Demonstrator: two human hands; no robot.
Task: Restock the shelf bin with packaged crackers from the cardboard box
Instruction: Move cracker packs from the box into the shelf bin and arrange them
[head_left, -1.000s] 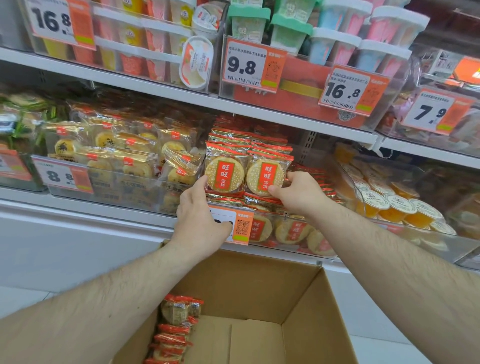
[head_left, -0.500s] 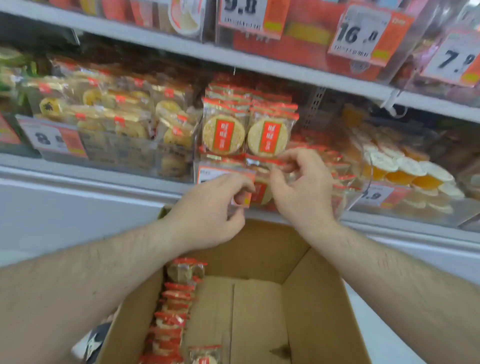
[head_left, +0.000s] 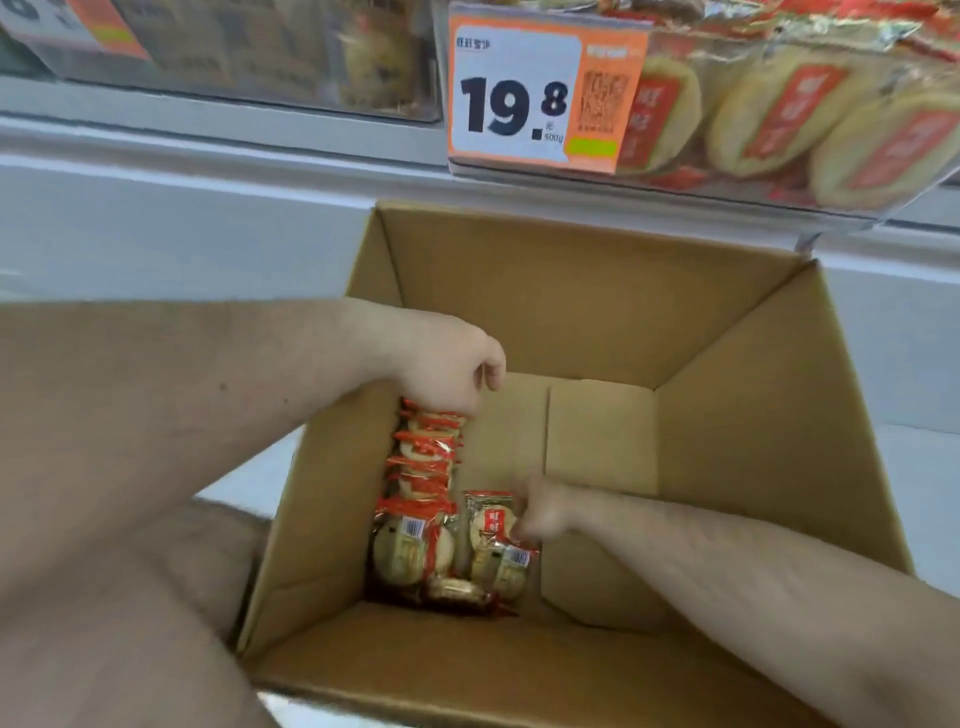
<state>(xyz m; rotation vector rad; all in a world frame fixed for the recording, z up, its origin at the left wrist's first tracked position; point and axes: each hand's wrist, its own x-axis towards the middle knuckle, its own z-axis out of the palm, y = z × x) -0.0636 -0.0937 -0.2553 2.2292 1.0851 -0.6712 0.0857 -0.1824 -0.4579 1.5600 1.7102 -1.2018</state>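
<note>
The fingers of the left hand (head_left: 447, 371) are curled down over the far end of a row of red-and-clear cracker packets (head_left: 423, 467) standing on edge along the left wall of the open brown cardboard box (head_left: 727, 415); the hand rests on top of the row, and whether it actually grips a packet I cannot tell, since the fingertips are hidden behind the knuckles. The right hand (head_left: 540, 512) is blurred; its fingers appear to be bent round a single round cracker packet with a red label (head_left: 491, 519), lying just right of the row, near the box's near-left corner. More loose packets (head_left: 498, 569) lie beneath and nearer than that one. Most of the box floor to the right is bare cardboard. Above the far side of the box, on the shelf, a clear plastic bin (head_left: 675, 182) holds round crackers with red labels, with an orange-and-white price tag reading 19.8 (head_left: 519, 93) on its front.
</note>
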